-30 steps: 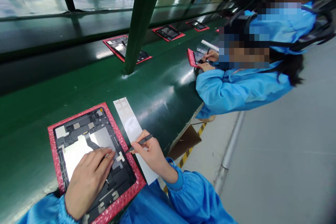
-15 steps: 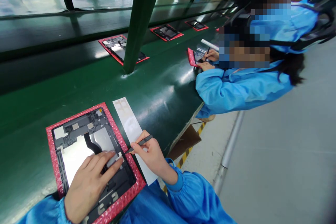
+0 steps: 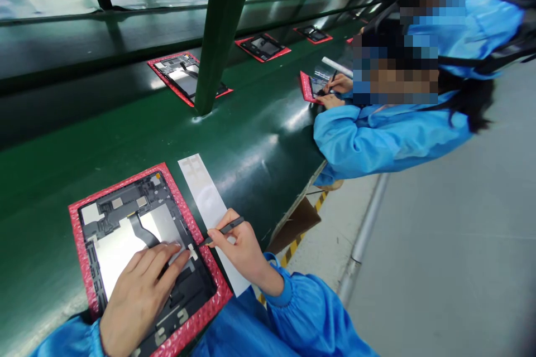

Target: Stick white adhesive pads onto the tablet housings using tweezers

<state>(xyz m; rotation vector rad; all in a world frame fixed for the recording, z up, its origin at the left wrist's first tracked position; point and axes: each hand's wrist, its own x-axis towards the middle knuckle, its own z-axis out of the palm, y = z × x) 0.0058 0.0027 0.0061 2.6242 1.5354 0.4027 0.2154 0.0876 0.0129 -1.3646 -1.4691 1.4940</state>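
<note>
An opened tablet (image 3: 121,251) lies on a pink bubble-wrap sheet (image 3: 178,192), its inner parts facing up. Across its lower middle rests my left hand (image 3: 140,290), fingers stretched out and fingertips near the dark ribbon cable (image 3: 143,232). My right hand (image 3: 237,245) pinches a slim black tool (image 3: 228,227), whose exact kind I cannot make out. The tool's tip is at the tablet's right edge, close to a small pale tab (image 3: 193,251). Beneath my right hand, a white strip (image 3: 201,184) lies beside the wrap.
A green post (image 3: 220,39) rises from the green bench (image 3: 138,134). Further along lie more opened tablets on pink wrap, including one behind the post (image 3: 173,70). To the right, a co-worker in a blue sleeve (image 3: 368,139) works on another tablet. A cardboard box (image 3: 299,223) sits below the bench edge.
The view has shifted slightly. My hands keep nearly the same places on the tablet, with the tool tip still at its right edge. Light on the ribbon cable looks different.
</note>
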